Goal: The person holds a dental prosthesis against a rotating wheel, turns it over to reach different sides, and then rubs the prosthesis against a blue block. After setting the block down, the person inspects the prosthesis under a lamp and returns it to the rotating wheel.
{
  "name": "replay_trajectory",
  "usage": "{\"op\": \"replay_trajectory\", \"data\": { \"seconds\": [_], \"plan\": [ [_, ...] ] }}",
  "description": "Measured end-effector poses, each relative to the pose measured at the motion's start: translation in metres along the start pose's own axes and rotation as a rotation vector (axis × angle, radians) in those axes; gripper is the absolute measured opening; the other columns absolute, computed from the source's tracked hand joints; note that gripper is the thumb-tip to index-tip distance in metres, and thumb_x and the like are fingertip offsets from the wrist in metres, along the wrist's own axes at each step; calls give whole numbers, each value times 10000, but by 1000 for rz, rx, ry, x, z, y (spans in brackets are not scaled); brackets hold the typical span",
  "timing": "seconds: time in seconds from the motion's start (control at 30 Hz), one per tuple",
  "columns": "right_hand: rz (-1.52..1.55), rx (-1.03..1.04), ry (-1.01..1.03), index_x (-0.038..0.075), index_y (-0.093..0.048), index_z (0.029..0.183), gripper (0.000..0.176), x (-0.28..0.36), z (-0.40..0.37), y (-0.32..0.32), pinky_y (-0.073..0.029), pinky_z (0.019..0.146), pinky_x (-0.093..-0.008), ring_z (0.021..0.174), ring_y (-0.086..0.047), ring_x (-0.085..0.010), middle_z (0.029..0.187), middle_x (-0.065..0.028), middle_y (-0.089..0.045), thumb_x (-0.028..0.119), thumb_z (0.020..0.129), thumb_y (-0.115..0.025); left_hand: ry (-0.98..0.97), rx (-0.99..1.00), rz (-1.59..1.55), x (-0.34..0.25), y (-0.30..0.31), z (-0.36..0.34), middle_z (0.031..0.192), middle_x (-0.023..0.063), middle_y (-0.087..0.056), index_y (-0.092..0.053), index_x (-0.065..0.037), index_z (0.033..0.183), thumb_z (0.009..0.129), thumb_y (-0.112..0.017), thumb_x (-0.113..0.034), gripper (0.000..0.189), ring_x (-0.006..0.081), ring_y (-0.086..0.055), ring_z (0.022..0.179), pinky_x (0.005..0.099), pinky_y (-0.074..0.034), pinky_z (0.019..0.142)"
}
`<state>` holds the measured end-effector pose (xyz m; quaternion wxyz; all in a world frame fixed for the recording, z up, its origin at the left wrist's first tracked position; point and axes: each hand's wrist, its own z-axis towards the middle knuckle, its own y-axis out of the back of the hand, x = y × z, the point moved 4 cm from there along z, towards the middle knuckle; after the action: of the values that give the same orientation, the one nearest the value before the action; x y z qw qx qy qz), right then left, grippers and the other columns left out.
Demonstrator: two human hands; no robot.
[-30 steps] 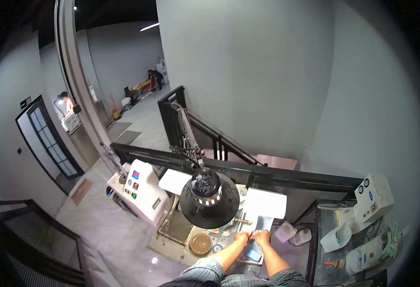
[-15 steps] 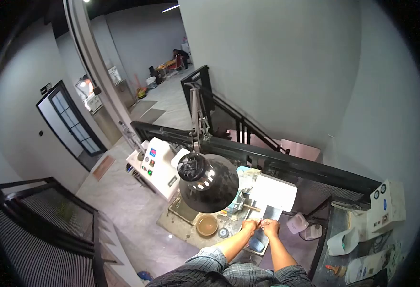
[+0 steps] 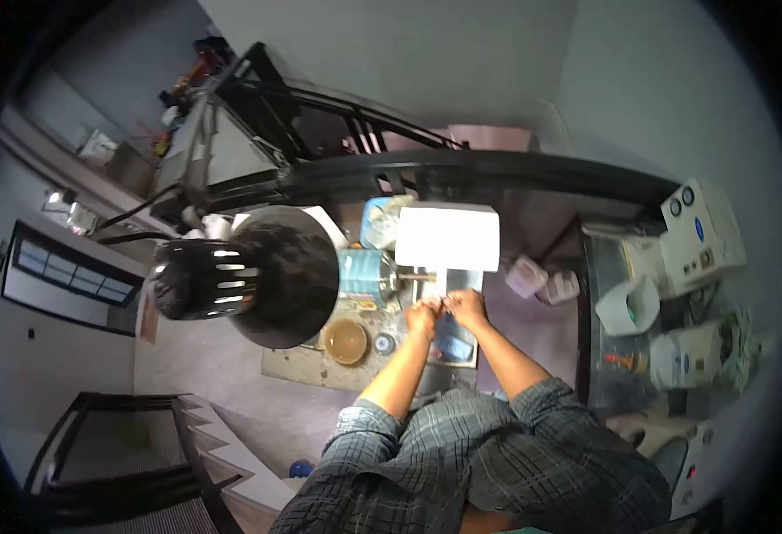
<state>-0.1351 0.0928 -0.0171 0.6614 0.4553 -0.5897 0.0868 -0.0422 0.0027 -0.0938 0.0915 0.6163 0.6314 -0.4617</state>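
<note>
My left hand and my right hand are close together over a light tray, both with closed fingers. Whatever lies between their fingertips is too small to make out. Just beyond them stands a white box-like hood. A teal machine with a thin shaft pointing toward the hands is to their left. Below the hands, a blue piece lies in the tray. A brown bowl and a small round dark-rimmed item rest on the bench left of my left hand.
A black lamp shade hangs over the bench's left part. Black railing runs behind. Pink-white containers stand to the right. Further right, a side table holds a white container, a brush and a control box.
The view has tilted down and turned, so the lamp, bench and hands appear higher and further left. My hands stay together over the tray.
</note>
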Motion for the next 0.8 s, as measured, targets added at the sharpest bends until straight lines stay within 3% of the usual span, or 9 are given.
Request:
{"op": "replay_trajectory", "data": {
  "seconds": [0.07, 0.13, 0.3, 0.4, 0.47, 0.5, 0.67, 0.73, 0.8],
  "plan": [
    [-19, 28, -91, 64, -627, 639, 214, 0, 3, 1, -406, 497, -280, 495, -511, -83, 528, -22, -571, 181, 817, -622, 19, 26, 62, -21, -16, -27, 792, 118, -637, -579, 35, 799, 834, -541, 66, 60, 204, -625, 696, 299, -542, 622],
    [-27, -1, -57, 53, -635, 663, 178, 0, 3, 3, -412, 508, -285, 507, -520, -92, 547, -43, -586, 158, 806, -629, 56, 39, 91, -22, -20, -31, 831, 136, -625, -558, 8, 830, 845, -419, 97, 165, 252, -629, 747, 385, -561, 672],
    [-48, -33, -123, 34, -638, 689, 142, 2, 6, 5, -429, 534, -307, 520, -537, -132, 572, -71, -600, 126, 797, -634, 147, 96, 96, -14, -14, -23, 929, 155, -645, -546, 36, 913, 871, -547, 16, 46, 245, -646, 824, 356, -557, 765],
    [-126, 35, -183, 47, -666, 741, 99, -3, 11, 1, -461, 584, -317, 560, -586, -169, 624, -85, -632, 121, 797, -633, 157, 77, 111, -10, -10, -23, 937, 154, -645, -539, 40, 933, 875, -551, 8, 67, 248, -646, 841, 360, -555, 772],
    [-193, 98, -202, 83, -698, 847, 136, -5, 14, -1, -492, 744, -379, 763, -648, -280, 794, -134, -672, 181, 818, -609, 175, 84, 92, -8, -8, -24, 961, 159, -639, -530, 46, 959, 878, -546, 8, 91, 249, -643, 867, 360, -551, 784],
    [-252, 85, -178, 95, -704, 846, 153, -4, 16, -2, -488, 769, -389, 787, -643, -297, 814, -142, -672, 204, 824, -599, 190, 86, 69, -8, -9, -25, 972, 163, -636, -525, 47, 971, 877, -543, 14, 101, 248, -641, 876, 358, -550, 789],
    [-289, 99, -184, 88, -706, 831, 115, -11, 18, -3, -508, 729, -348, 780, -659, -256, 814, -122, -683, 167, 803, -628, 229, 28, 45, -6, -12, -26, 968, 162, -632, -529, 54, 981, 876, -541, 22, 111, 237, -640, 852, 345, -554, 773],
    [-123, 74, -259, 48, -684, 783, 88, -13, 15, -4, -488, 612, -285, 605, -621, -126, 665, -70, -663, 61, 801, -599, 210, 34, 74, -6, -12, -23, 948, 161, -635, -541, 60, 969, 875, -541, 22, 101, 232, -641, 824, 336, -557, 753],
    [-76, 60, -281, 29, -675, 765, 93, -15, 13, -5, -473, 562, -269, 564, -591, -103, 632, -59, -646, 41, 804, -591, 192, 41, 105, -9, -14, -22, 928, 160, -639, -553, 67, 957, 875, -541, 22, 94, 226, -642, 795, 327, -561, 734]
  ]
}}
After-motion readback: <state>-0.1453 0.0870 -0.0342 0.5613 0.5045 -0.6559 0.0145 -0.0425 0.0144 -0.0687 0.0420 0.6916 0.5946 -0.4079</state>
